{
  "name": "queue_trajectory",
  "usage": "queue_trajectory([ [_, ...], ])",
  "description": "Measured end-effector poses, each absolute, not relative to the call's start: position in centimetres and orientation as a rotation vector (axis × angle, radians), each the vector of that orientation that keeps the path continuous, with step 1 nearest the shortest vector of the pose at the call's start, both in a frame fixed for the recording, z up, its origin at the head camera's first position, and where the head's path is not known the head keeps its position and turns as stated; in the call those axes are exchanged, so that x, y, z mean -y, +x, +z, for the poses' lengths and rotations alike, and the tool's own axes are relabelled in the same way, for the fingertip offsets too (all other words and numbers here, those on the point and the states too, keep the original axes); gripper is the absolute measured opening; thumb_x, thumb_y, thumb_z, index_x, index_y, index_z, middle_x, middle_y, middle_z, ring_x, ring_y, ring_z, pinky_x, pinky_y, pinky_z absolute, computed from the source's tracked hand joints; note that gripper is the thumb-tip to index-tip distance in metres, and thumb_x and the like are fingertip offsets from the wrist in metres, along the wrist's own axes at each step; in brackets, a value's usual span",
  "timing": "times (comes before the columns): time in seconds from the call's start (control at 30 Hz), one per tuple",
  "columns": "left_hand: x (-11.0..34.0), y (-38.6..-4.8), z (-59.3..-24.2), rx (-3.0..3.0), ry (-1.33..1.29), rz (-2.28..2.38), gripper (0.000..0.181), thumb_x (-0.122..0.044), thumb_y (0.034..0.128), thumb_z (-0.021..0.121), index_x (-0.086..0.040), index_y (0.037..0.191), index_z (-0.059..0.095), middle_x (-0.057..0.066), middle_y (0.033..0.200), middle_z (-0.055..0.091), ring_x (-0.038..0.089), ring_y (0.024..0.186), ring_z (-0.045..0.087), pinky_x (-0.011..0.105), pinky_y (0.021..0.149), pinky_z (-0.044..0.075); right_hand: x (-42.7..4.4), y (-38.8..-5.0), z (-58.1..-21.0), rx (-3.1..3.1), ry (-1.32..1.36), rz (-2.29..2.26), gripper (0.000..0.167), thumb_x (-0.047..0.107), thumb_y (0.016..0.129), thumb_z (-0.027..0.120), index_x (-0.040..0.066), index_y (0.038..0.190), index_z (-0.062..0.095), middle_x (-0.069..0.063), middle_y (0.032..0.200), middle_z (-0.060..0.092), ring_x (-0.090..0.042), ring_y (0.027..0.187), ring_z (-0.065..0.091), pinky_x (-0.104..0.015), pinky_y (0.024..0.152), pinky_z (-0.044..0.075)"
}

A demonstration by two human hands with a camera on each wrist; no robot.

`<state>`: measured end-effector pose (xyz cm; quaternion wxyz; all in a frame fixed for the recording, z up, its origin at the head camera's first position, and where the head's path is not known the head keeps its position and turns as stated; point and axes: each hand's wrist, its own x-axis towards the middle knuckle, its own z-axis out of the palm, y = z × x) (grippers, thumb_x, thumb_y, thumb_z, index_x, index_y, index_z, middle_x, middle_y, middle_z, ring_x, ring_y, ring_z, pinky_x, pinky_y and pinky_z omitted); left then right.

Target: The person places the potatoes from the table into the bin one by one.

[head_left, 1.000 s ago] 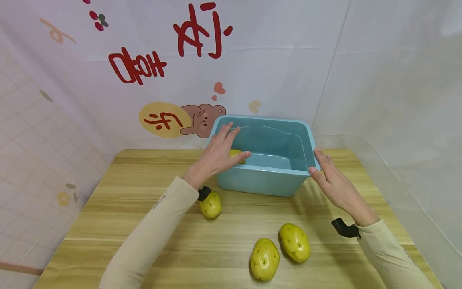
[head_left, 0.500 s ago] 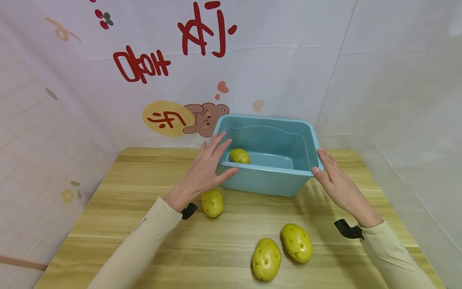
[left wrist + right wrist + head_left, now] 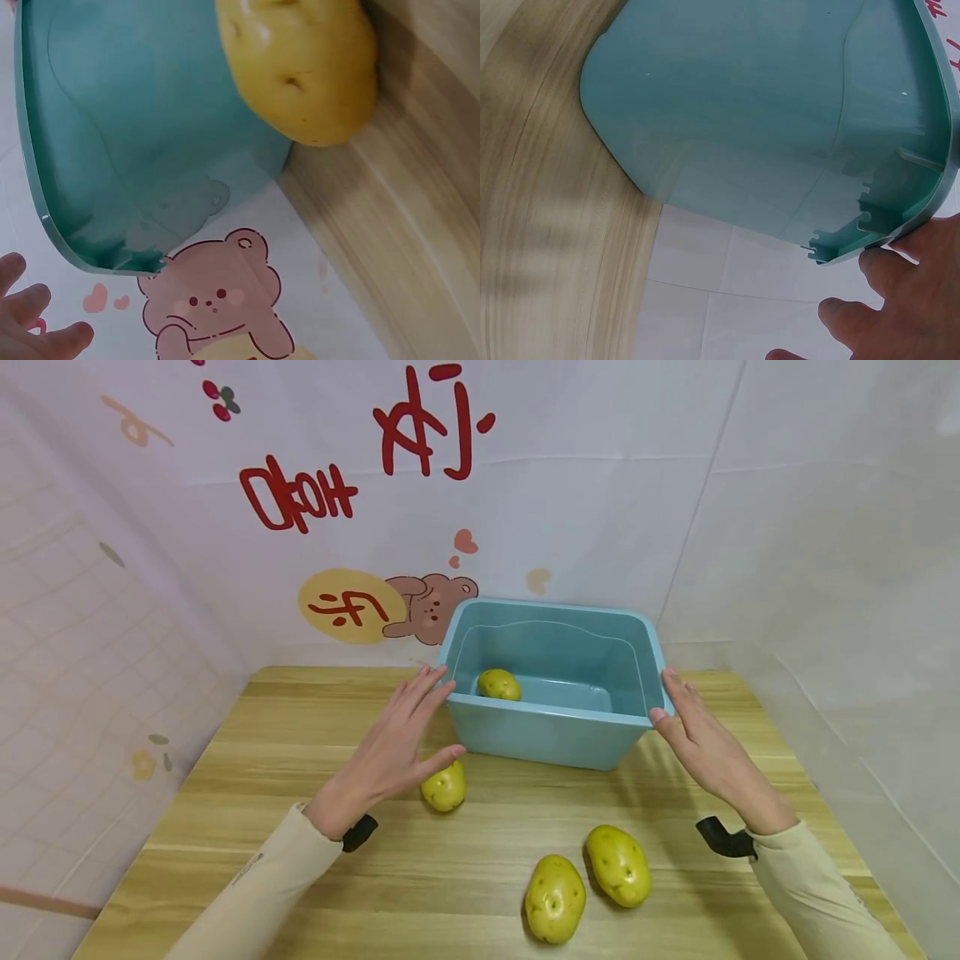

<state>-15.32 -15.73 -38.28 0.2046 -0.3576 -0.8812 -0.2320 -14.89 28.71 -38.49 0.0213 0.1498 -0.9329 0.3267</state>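
Observation:
A light blue plastic bin (image 3: 547, 737) stands at the back of the table with one yellow potato (image 3: 498, 684) inside, at its left end. My left hand (image 3: 378, 756) hovers left of the bin with spread fingers, holding nothing. Just under its thumb lies a second potato (image 3: 444, 787), partly covered by that hand in the head view and large in the left wrist view. My right hand (image 3: 705, 747) rests with extended fingers against the bin's right front corner. In the right wrist view, its fingers (image 3: 885, 270) touch the rim from outside.
Two more potatoes, one (image 3: 555, 899) left of the other (image 3: 619, 866), lie close together near the table's front. A white printed sheet (image 3: 585, 510) covers the wall right behind the bin. The wooden table (image 3: 420, 877) runs between side sheets.
My left hand has withdrawn from over the bin, back and to the left, uncovering the potato inside. My right hand has stayed at the bin's corner.

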Motion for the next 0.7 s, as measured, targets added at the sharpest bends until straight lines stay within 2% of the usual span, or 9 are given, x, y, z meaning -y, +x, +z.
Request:
queue_trajectory([
  [0.17, 16.8, -14.5, -38.8, 2.411, -1.004, -0.635, 0.088, -0.071, 0.1013, 0.039, -0.002, 0.155, 0.042, 0.017, 0.165, 0.034, 0.041, 0.153, 0.028, 0.06, 0.122, 0.021, -28.7, -14.9, -38.6, 2.893, 0.462, 1.005, 0.07, 0.04, 0.112, 0.04, 0.016, 0.168, 0.004, -0.009, 0.173, 0.003, -0.037, 0.158, -0.005, -0.065, 0.122, 0.005],
  [0.57, 19.3, -12.8, -40.0, 2.516, -1.0, -0.531, 0.089, -0.073, 0.1007, 0.037, -0.007, 0.16, 0.035, 0.016, 0.166, 0.031, 0.042, 0.153, 0.028, 0.065, 0.12, 0.021, -28.7, -14.9, -38.5, 2.89, 0.455, 1.006, 0.07, 0.04, 0.112, 0.041, 0.018, 0.168, 0.005, -0.005, 0.173, 0.003, -0.037, 0.158, -0.005, -0.067, 0.121, 0.005],
  [0.7, 19.8, -12.6, -40.7, 2.528, -1.014, -0.495, 0.09, -0.074, 0.1, 0.036, -0.005, 0.158, 0.039, 0.017, 0.166, 0.031, 0.042, 0.152, 0.028, 0.068, 0.118, 0.024, -28.8, -14.9, -38.5, 2.892, 0.455, 1.009, 0.07, 0.04, 0.112, 0.041, 0.018, 0.168, 0.004, -0.005, 0.173, 0.002, -0.037, 0.158, -0.005, -0.067, 0.121, 0.005],
])
